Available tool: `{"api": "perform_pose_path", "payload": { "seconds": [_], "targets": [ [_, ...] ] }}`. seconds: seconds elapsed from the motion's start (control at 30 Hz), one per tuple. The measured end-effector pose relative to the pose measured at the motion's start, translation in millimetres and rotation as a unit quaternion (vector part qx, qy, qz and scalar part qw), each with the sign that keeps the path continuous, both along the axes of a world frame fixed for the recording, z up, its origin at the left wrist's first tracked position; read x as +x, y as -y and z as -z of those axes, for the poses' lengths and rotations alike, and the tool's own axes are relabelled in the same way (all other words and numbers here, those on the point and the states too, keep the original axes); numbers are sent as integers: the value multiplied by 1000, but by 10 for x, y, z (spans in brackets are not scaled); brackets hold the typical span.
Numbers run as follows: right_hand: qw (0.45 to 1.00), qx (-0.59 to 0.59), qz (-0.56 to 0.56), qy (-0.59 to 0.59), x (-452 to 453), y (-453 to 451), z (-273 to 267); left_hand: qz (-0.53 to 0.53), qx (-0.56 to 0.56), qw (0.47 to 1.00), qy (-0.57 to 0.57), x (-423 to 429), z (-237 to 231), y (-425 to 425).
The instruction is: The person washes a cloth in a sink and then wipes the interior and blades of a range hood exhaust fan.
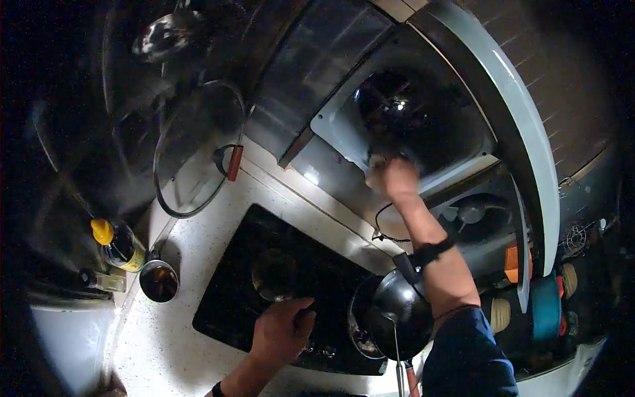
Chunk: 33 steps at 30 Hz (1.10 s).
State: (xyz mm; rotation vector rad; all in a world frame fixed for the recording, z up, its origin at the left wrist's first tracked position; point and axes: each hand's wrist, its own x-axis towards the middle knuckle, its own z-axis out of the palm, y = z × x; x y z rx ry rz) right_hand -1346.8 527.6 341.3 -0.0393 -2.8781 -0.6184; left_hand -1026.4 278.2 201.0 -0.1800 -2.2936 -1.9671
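My right hand (397, 177) reaches up to the near edge of a grey metal frame (342, 129) around a dark round opening with a fan. Its fingers are blurred, and whether they hold something cannot be told. A band with a dark device circles my right wrist. Lower down, my left hand (284, 330) hangs over the black glass cooktop (233, 278), its fingers apart and no object in them. At the cooktop's right side, a dark wok (408, 302) overlaps another round pan (358, 327). A metal ladle (395, 337) lies across the wok.
On the left stand a yellow-capped bottle (126, 250), a glass jar (111, 282) and a mug with dark liquid (158, 282). A looped cable (157, 164) hangs by the wall. A pale curved hood panel (526, 114) arches at right, above a teal container (546, 306) and an orange basket (513, 263).
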Motion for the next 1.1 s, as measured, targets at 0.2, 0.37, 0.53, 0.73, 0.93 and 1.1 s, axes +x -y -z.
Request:
{"api": "perform_pose_path", "payload": {
  "seconds": [0.2,0.37,0.53,0.73,0.93,1.1],
  "targets": [
    [983,138,-71,95,-103,527,-470,18,16,997,78,-20,-18,71],
    [986,166,-16,-27,-690,-143,-211,11,-18,998,51,-53,10,92],
    [984,-146,-98,4,-1214,533,86,7,-32,996,83,-70,263,68],
    [966,-168,-162,-113,-1045,280,131,-20,-11,999,-37,-64,298,-17],
    [984,118,-74,110,-310,113,-486,22,-10,999,39,-43,156,47],
    [976,-29,-208,-57,-150,14,-138,-8,5,1000,30,-23,235,-36]
  ]
}}
